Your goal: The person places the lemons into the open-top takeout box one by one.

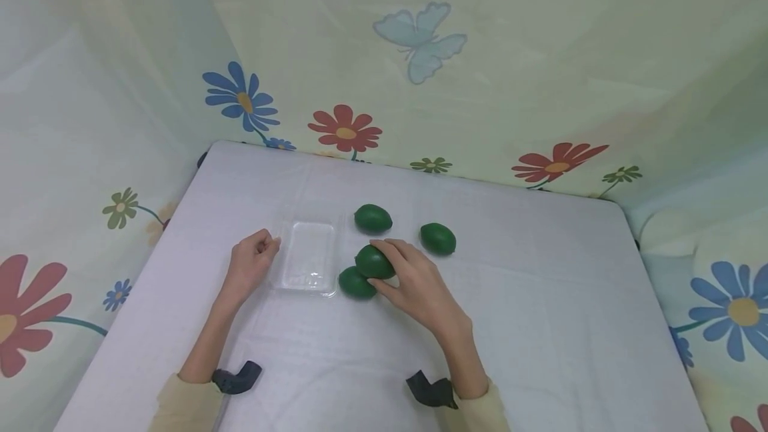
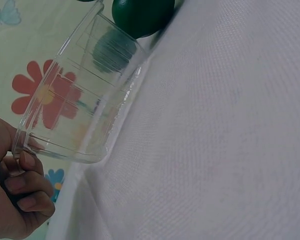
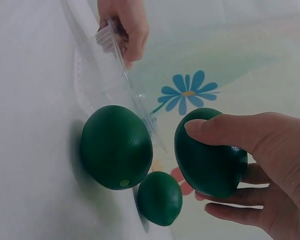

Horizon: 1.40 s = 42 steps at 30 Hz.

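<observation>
My left hand [image 1: 251,264] pinches the near-left rim of a clear plastic container [image 2: 90,142], thumb and finger at its lip in the left wrist view. The box stands upright on the table, and its bottom shows bare. With thumb and fingertips, my right hand [image 1: 420,285] grips a dark green lime [image 3: 210,165] raised above the table. Under and just left of it lies a second lime [image 1: 354,283], close beside the container's right side. Two more limes, a far one [image 1: 373,219] and a right one [image 1: 438,239], lie farther back.
White cloth covers the table [image 1: 540,312], whose back edge meets a hanging curtain [image 1: 480,105] printed with flowers and a butterfly. The curtain also surrounds the left and right sides. Black straps with mounts [image 1: 240,379] sit on both wrists.
</observation>
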Available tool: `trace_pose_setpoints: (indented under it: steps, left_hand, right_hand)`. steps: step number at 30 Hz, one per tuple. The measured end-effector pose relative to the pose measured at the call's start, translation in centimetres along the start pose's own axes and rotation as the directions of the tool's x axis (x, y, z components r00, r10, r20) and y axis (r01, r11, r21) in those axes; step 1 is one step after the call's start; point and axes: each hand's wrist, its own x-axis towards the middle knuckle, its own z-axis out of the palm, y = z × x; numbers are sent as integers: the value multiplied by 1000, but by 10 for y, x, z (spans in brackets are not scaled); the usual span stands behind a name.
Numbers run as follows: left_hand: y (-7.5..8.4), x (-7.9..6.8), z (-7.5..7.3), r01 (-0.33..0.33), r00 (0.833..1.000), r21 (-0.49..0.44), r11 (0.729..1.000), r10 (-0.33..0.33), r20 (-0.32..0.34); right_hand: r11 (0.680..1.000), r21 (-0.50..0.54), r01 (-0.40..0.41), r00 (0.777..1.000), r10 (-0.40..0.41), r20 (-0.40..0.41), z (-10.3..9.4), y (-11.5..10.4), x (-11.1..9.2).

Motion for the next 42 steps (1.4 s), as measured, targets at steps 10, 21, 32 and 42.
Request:
trace_pose_setpoints:
  steps: [10,21,32,42]
  left_hand:
    - [3,-1,0,13,1000,3,1000,-13,2]
    - [4,0,0,-5,1000,-3,1000,5,-13]
    - [2,0,1,-14,999,-1,1000,14,-35]
    - [0,0,2,-29,999,1,1000,29,-31]
  right_hand:
    - [999,16,32,999,-33,29,9,-8,16]
    - [998,36,47,995,-50,87,17,-22,36]
    - [991,33,129,981,-133,138,36,-35,54]
    - [976,-50,211,954,-194,230,55,-49,64]
